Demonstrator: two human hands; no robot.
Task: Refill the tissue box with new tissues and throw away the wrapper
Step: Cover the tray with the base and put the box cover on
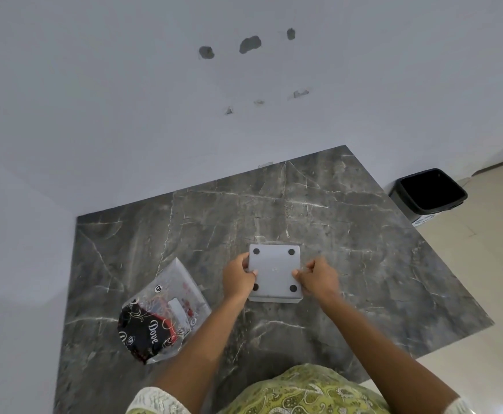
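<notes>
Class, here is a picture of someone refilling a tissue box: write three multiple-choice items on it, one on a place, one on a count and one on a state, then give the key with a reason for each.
1. Where does the bin stand?
A. on the floor past the table's far right corner
B. on the table beside the box
C. under the person's left arm

2. How many dark round feet show on the tissue box?
A. two
B. four
C. six

3. How does the tissue box lie?
A. upright with its slot up
B. on its side
C. upside down, base facing up

Key: 1 A, the bin sits on the pale floor beyond the marble table. 2 B, one foot at each corner, the near-left one partly behind the left hand. 3 C, the footed base faces the camera, with the left hand and right hand at its sides; the wrapper lies to the left.
</notes>
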